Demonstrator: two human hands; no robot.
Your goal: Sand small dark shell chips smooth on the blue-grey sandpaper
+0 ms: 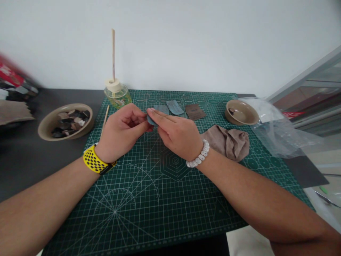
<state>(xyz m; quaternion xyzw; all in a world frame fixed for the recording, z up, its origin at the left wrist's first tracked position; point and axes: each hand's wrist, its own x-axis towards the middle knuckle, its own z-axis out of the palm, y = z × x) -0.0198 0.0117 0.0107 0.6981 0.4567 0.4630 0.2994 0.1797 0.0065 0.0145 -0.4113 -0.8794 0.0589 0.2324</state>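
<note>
My left hand [122, 129], with a yellow strap at its wrist, is closed in a pinch over the green cutting mat [128, 213]. What its fingertips hold is hidden. My right hand [178, 133] meets it there, fingers pressed together over a small blue-grey piece of sandpaper [151, 120]. Just behind my hands, two more blue-grey sandpaper pieces [174, 107] and a brown sandpaper piece [195, 111] lie on the mat. A crumpled brown cloth [226, 142] rests to the right of my right wrist.
On the left stands a tan bowl [44, 132] with several dark and light chunks. A glass diffuser bottle [117, 96] with upright sticks is at the back left, a thin stick [105, 119] beside it. Another bowl [246, 112] and a clear plastic bag [279, 131] are at right.
</note>
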